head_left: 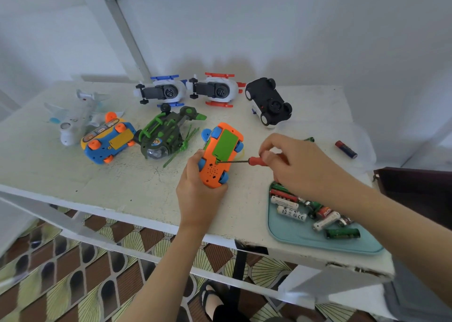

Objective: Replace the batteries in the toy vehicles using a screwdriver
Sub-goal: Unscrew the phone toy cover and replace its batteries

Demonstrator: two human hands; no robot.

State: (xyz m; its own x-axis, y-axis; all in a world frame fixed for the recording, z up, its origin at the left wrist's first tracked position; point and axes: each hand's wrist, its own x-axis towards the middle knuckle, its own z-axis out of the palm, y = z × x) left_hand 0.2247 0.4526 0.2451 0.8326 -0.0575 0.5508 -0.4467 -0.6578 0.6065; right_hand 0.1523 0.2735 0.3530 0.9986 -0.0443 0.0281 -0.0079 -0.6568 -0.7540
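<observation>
The left hand (195,187) grips the light, rigid, upturned orange toy car (220,155) by its near end over the desk (122,187), while the right hand (293,165) pinches the thin screwdriver (244,161), tip at the lid screw, best held by its red handle

The left hand (195,187) gripped an orange toy car (220,155) turned underside up near the table's (73,175) front edge. The right hand (293,165) pinched a red-handled screwdriver (244,161), its tip at the green battery cover (225,143). Batteries (291,211) lay in a teal tray (318,243) to the right. Other toys lay overturned farther back.
</observation>
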